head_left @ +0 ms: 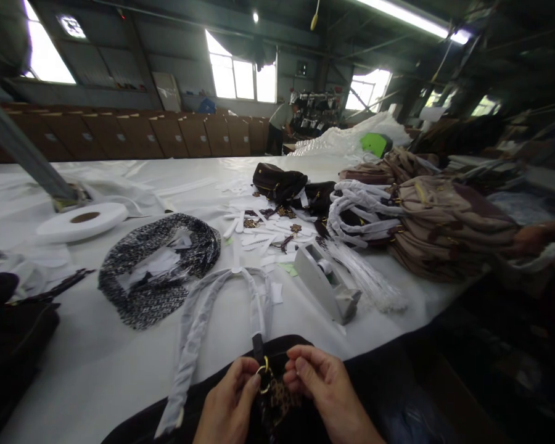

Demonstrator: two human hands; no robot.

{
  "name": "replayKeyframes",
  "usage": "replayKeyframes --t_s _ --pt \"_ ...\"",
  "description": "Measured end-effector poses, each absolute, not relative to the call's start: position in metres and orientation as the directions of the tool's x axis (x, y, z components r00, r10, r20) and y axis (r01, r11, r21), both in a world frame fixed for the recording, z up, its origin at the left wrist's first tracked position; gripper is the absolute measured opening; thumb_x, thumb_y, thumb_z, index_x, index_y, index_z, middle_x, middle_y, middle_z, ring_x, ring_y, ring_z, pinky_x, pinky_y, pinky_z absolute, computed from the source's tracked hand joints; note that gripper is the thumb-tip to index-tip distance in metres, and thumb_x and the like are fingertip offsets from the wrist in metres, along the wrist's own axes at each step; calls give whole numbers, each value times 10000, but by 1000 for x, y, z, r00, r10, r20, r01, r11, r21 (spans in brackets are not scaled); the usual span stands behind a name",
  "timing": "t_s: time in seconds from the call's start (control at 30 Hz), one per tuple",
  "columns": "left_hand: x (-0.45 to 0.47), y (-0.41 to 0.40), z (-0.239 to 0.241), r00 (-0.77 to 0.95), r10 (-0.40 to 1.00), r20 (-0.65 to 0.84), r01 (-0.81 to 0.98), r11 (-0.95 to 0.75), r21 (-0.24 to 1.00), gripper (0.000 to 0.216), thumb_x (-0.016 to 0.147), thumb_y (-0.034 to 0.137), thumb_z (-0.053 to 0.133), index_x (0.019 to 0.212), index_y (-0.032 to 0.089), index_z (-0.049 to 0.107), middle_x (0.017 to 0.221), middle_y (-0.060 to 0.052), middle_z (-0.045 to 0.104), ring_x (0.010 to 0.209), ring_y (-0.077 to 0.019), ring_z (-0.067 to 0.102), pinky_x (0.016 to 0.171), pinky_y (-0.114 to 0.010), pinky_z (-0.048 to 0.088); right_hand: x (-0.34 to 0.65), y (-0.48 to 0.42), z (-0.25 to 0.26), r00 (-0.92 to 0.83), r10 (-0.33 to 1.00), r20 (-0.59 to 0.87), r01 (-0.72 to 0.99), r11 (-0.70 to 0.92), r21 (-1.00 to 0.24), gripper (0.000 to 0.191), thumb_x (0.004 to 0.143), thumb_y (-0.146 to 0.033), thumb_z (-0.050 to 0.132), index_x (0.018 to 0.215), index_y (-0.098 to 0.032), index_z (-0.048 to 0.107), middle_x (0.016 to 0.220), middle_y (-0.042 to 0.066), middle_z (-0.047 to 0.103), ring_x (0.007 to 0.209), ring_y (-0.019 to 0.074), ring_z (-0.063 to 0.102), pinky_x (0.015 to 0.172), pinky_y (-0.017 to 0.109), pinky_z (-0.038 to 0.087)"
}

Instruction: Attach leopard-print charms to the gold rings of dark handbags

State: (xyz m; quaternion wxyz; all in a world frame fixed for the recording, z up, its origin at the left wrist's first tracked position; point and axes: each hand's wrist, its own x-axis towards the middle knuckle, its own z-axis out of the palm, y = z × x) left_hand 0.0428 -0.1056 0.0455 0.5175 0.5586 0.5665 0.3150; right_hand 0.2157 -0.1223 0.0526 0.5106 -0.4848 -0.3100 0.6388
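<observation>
A black bag (284,343) lies at the table's near edge, its handles (195,336) wrapped in white material and stretched away from me. My left hand (229,401) pinches a gold-coloured key ring (264,381) between thumb and fingers. That ring sits at a yellow metal loop (266,363) at the base of one handle. Below it hangs a dark charm with a leopard-like pattern (284,396). Just right of the ring, my right hand (322,385) has its fingers curled and closed against the thumb. What they hold, if anything, is too small to make out.
A tape dispenser (324,282), a patterned cloth bundle (160,265) and a white tape roll (84,222) rest on the table (87,345). Loose charms and tags (277,228) lie beyond. Stacked beige bags (448,216) fill the right, where another person's hand (531,237) reaches in.
</observation>
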Motion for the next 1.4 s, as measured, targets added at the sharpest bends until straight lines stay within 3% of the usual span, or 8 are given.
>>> replayKeyframes --t_s 0.27,0.4,0.53,0.67,0.9,1.1,1.3,1.4 --pt "42 -104 41 159 953 -258 275 208 939 242 818 440 532 857 204 571 798 -4 672 791 -192 626 713 -247 462 219 -125 51 -6 951 -311 -329 -295 -897 380 727 -440 733 929 -121 693 882 101 715 845 209 664 794 302 515" --pt "42 -104 36 140 946 -291 216 258 942 293 793 471 552 871 190 579 809 -18 675 805 -204 626 707 -254 478 220 -118 60 62 997 -40 97 -46 -994 237 862 -377 588 949 -193 709 851 76 711 761 207 655 706 307 512" --pt "42 -106 34 136 957 -258 210 227 951 277 800 460 557 861 191 569 810 -13 665 817 -194 620 727 -245 474 211 -110 68 -60 963 262 466 260 -846 263 936 -243 422 1009 -220 674 877 71 679 822 203 627 758 301 472" --pt "38 -112 30 205 950 -233 150 205 967 293 818 463 543 942 198 557 712 16 631 599 -129 573 552 -206 453 198 -118 57 -187 972 146 425 213 -880 277 941 -269 374 1064 -195 611 753 40 626 591 148 597 586 250 464" --pt "28 -120 31 257 939 -230 168 191 967 359 789 487 559 1035 226 558 690 28 596 482 -104 520 430 -192 404 201 -140 35 43 957 -286 34 -288 -957 257 853 -404 523 869 -149 556 660 36 628 526 178 638 434 228 470" --pt "36 -119 32 172 954 -245 219 205 954 380 801 511 523 1026 207 558 798 -13 677 507 -116 515 464 -203 400 205 -137 59 31 997 70 541 43 -840 166 818 -131 556 728 -198 679 743 16 642 715 151 611 667 238 435" --pt "44 -114 30 166 944 -286 116 269 956 388 712 486 650 946 189 564 739 -26 704 728 -193 639 659 -234 473 200 -136 63 -50 991 125 698 125 -705 149 810 -132 601 731 -226 685 767 10 598 751 158 566 677 247 392" --pt "49 -110 28 102 949 -299 115 287 951 370 682 452 691 892 172 570 638 -6 678 639 -168 611 595 -220 450 202 -133 63 -37 992 123 651 117 -750 182 835 -117 564 745 -219 684 755 4 595 713 137 567 652 231 387"
